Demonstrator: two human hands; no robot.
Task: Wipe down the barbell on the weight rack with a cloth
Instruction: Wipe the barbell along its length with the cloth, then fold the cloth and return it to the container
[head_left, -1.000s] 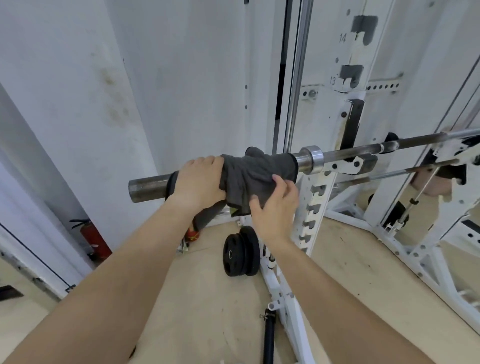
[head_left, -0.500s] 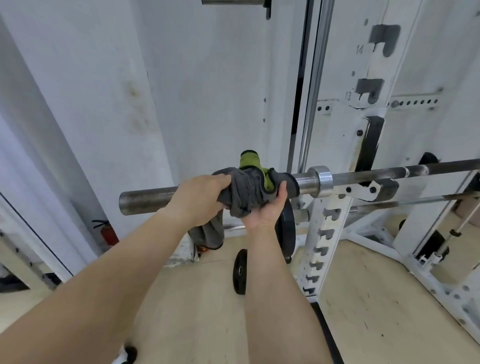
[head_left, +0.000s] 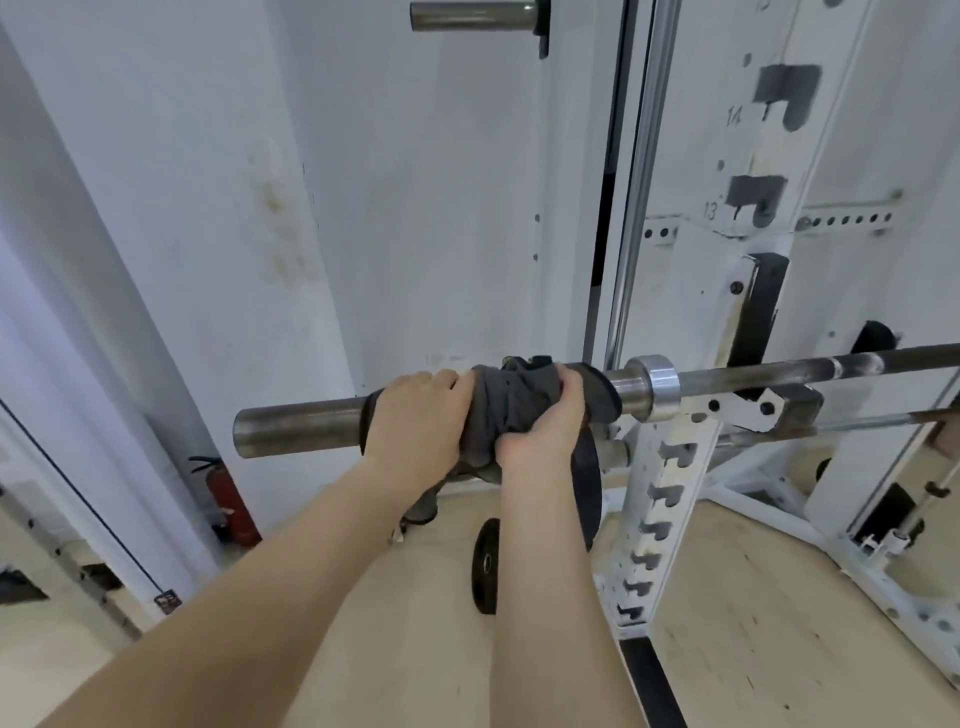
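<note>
The steel barbell (head_left: 298, 423) lies across the white weight rack (head_left: 670, 467), its thick sleeve pointing left and its thin shaft running off to the right. A dark grey cloth (head_left: 506, 410) is wrapped round the sleeve, just left of the shiny collar (head_left: 652, 387). My left hand (head_left: 415, 421) grips the cloth and sleeve from above. My right hand (head_left: 545, 431) grips the bunched cloth beside it, fingers curled over the bar. A tail of cloth hangs below my hands.
A black weight plate (head_left: 485, 566) stands on the wooden floor under the bar, and another hangs just right of my right wrist. A red fire extinguisher (head_left: 231, 506) leans at the white wall to the left. A short steel peg (head_left: 472, 15) juts out overhead.
My right hand has come up from under the cloth and closed round it on the bar. The cloth is bunched tighter between my hands. The view has moved closer.
</note>
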